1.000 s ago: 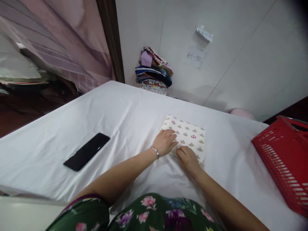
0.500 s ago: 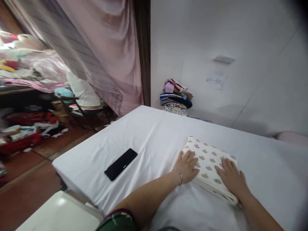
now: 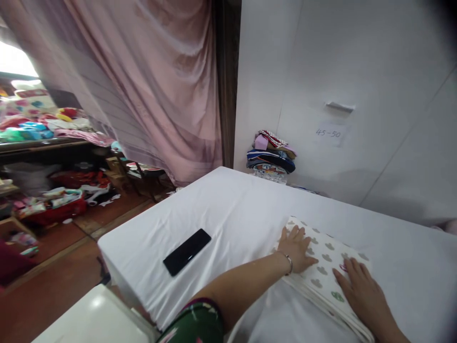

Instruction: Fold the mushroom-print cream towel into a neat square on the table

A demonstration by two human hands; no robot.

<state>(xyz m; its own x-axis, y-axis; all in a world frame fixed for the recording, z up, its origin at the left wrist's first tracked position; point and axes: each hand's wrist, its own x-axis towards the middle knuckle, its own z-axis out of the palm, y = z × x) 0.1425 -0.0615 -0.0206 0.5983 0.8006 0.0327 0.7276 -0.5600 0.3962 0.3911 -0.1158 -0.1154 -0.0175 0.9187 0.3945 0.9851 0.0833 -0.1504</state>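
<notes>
A folded white cloth [image 3: 323, 257] with a grey leaf-like print and a few red and green marks lies on the white-covered table [image 3: 246, 205]. My left hand [image 3: 295, 248], with a bracelet at the wrist, rests flat on its left part, fingers spread. On the right part of the cloth lies my right hand [image 3: 362, 288], palm down with the fingers stretched out. Neither hand grips the fabric. Layered folds show along the cloth's near edge.
Left on the table lies a black phone [image 3: 187, 251]. Stacked folded clothes [image 3: 272, 155] stand beyond the far edge, by a white cabinet [image 3: 332, 57]. A pink curtain [image 3: 171, 85] hangs behind. A white stool-like surface [image 3: 93, 317] is at lower left.
The view has turned, so most things sit lower and further right. My left hand has slid inward over the cloth, covering the red mark near its far left corner.
</notes>
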